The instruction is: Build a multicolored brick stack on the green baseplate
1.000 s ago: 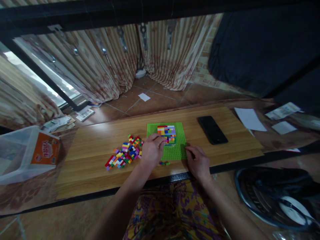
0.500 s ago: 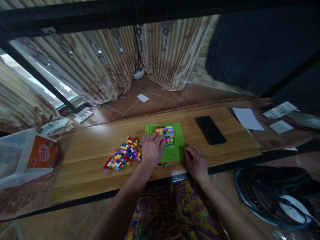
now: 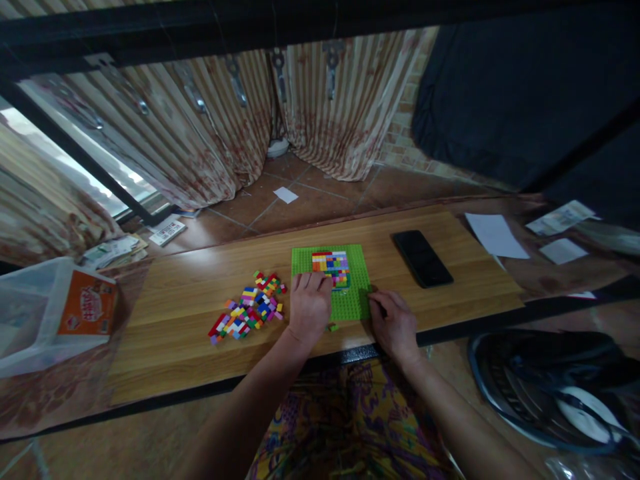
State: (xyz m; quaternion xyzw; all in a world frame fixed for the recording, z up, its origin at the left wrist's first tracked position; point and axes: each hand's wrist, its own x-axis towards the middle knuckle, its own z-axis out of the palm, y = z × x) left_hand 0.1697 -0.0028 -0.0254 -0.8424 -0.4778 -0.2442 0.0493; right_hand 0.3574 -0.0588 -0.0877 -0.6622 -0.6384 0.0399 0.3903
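A green studded baseplate (image 3: 357, 277) lies on the wooden board, bearing a block of multicoloured toy bricks (image 3: 336, 263) near its upper middle. My left hand (image 3: 311, 308) is over the plate's left part, its fingers curled down at the lower left of the brick block. Whatever is between those fingertips is hidden. At the plate's right edge, my right hand (image 3: 394, 325) has thumb and forefinger closed on the rim. Left of the plate spreads a pile of loose bricks (image 3: 250, 308). A small green brick (image 3: 333, 327) sits just below the plate's near edge.
A black phone (image 3: 423, 259) rests on the wooden board (image 3: 175, 320) to the right. A clear plastic box with an orange label (image 3: 90, 305) stands off the left end. White paper (image 3: 496, 236) lies by the right end, and a round dark basket-like thing (image 3: 530, 387) is low right.
My left hand has shifted slightly right and turned, its fingertips now lower over the brick block. The pink brick seen at them before is hidden. My right hand stays at the plate's edge.
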